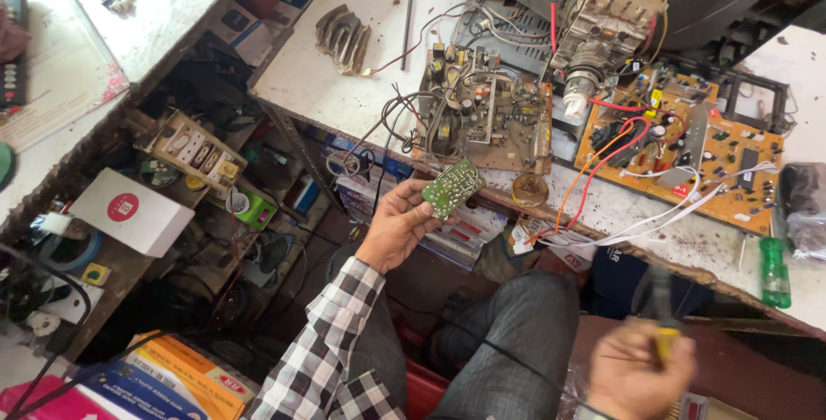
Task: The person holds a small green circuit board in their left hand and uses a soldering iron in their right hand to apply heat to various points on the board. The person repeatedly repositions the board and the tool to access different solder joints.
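My left hand holds a small green circuit board up in front of the bench edge, solder side toward me. My right hand is low at the right, blurred, closed around a tool with a yellow handle; its tip is too blurred to identify. On the white bench lie a brown circuit board with tangled wires and an orange circuit board with red, orange and white wires. Behind them stands an opened television set with its tube neck exposed.
A green-handled screwdriver lies at the bench's right edge. A metal heat sink and a thin rod rest on the bench. Shelves at left hold a white box, a switch panel and clutter. Orange boxes sit below.
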